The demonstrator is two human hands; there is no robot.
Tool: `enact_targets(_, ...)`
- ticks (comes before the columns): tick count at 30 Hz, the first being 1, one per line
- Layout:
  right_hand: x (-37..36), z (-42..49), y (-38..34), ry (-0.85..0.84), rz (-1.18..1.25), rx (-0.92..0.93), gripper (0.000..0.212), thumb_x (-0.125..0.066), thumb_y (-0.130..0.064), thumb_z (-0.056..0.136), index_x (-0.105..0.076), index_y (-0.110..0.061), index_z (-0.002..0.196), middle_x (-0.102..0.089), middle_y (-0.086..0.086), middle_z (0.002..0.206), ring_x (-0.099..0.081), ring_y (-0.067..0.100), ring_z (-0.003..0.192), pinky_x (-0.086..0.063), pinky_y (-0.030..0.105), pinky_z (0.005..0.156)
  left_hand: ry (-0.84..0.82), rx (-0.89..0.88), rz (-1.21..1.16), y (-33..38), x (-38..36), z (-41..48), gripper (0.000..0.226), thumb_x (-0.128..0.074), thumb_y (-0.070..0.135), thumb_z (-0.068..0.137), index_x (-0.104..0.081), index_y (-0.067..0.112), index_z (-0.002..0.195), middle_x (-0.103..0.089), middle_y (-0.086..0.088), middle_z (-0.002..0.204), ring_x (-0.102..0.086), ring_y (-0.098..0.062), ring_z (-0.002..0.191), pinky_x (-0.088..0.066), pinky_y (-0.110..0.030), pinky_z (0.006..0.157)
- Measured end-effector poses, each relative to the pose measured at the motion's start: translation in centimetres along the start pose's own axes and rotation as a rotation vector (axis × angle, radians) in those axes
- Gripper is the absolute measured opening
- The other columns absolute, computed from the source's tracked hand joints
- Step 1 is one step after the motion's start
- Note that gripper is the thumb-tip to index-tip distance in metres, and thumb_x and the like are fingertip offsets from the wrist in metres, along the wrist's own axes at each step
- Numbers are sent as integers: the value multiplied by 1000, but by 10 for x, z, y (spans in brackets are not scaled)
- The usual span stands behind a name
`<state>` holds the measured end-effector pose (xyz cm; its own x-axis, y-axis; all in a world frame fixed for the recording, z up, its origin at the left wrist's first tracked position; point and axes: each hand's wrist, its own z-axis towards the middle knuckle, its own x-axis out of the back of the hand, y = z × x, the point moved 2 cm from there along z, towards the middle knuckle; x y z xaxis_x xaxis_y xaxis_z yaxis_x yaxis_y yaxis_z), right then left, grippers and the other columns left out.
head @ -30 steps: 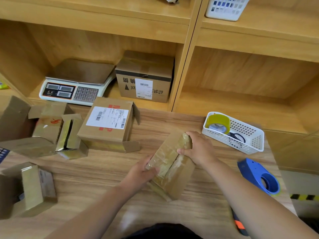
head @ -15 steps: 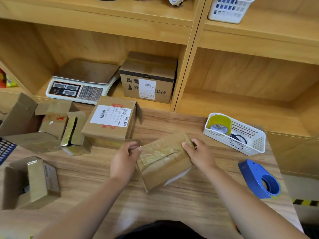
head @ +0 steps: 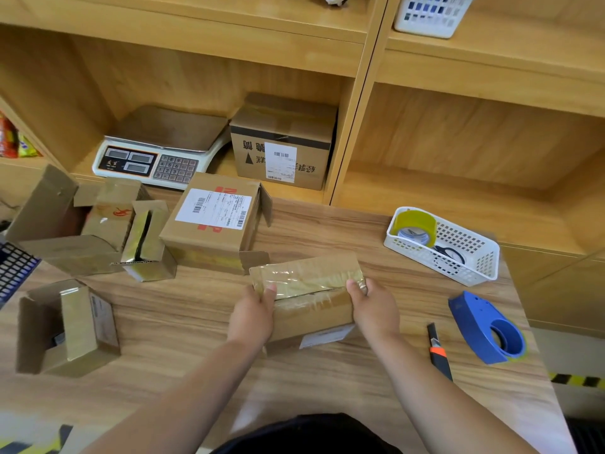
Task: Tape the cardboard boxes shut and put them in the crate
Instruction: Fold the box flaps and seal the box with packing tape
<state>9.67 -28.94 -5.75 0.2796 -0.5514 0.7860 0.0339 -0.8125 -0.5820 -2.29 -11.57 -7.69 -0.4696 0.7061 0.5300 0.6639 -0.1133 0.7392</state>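
Cardboard streaked with glossy clear tape fills the gap between the hands: the left hand (head: 252, 317) grips the left end of the small box (head: 311, 280), thumb laid over its top, and the right hand (head: 373, 309) grips the right end the same way, so the two are set apart by the box's length and clamped on it. The small box appears to rest on the surface (head: 196, 322) about midway along the near edge, straight ahead of the person. Its long axis runs left to right, parallel to that edge, and neither hand is nearer than the other. Both forearms reach forward from the near edge, wrists low. The seam along the top looks only partly covered, so I judge more tape is needed. The blue tape dispenser (head: 487, 329) lies toward the right edge, nearer the right hand, with a utility knife (head: 438, 352) between. A dark perforated thing (head: 14, 270) at the left edge may be the crate; I cannot tell.
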Motion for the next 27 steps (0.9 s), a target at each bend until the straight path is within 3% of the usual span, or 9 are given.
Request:
enact_targets(5,5,-4,3,0,59,-37,40,-37,-39,100,-52,-13,72,-58,6,75,-56,31,82,-38,35,64,29,-46,52,0,2,0,41,-29,36,102,-50,1,111,-61,-24,110,-55,-39,103,-33,-32,74)
enact_targets(7,8,0,4,-32,3,-45,43,-35,-43,100,-59,-12,83,-65,9,90,-58,31,90,-39,33,67,15,-29,10,1,5,1,44,-26,36,102,-52,2,111,-60,-23,113,-54,-35,100,-33,-32,76)
enact_targets(10,13,10,-2,-39,-52,-49,53,-37,-57,94,-60,-14,118,-64,9,118,-56,30,110,-40,33,78,-18,44,-66,5,11,9,43,-36,44,97,-51,10,118,-61,-13,113,-54,-32,106,-38,-35,82)
enact_targets(12,13,16,-9,-53,-90,-26,65,-40,-67,87,-52,-17,127,-61,6,123,-55,29,115,-39,33,78,-27,29,-100,14,14,15,48,-55,52,85,-47,15,114,-62,-2,103,-58,-27,99,-43,-36,82)
enact_targets(14,8,18,-16,-90,-153,-28,75,-42,-74,81,-47,-16,130,-61,6,124,-55,28,116,-40,34,78,-33,-14,-53,25,14,19,68,-68,58,72,-43,16,119,-59,1,109,-59,-20,94,-45,-35,81)
enact_targets(17,0,18,-16,-103,-187,-35,83,-46,-75,78,-43,-14,135,-62,7,124,-56,28,116,-43,35,83,8,-75,69,33,10,28,81,-72,60,67,-43,16,128,-58,0,118,-56,-23,109,-43,-31,82)
enact_targets(18,-2,18,-15,-100,-186,-31,83,-46,-75,79,-43,-14,135,-62,7,123,-56,28,116,-43,34,81,21,-89,102,33,9,30,78,-71,59,69,-45,17,129,-60,0,115,-57,-23,107,-41,-29,78)
enact_targets(22,-5,21,-13,-109,-203,-11,78,-42,-71,84,-41,-13,137,-59,10,126,-54,29,118,-40,34,77,36,-164,213,29,10,37,50,-60,57,82,-56,17,113,-55,11,73,-52,-13,70,-34,-26,56)
enact_targets(27,-7,20,-12,-99,-202,3,74,-41,-67,87,-38,-14,139,-59,11,127,-54,30,117,-38,34,75,35,-187,179,26,10,39,33,-54,48,90,-55,18,101,-56,8,64,-49,-5,59,-30,-23,48)
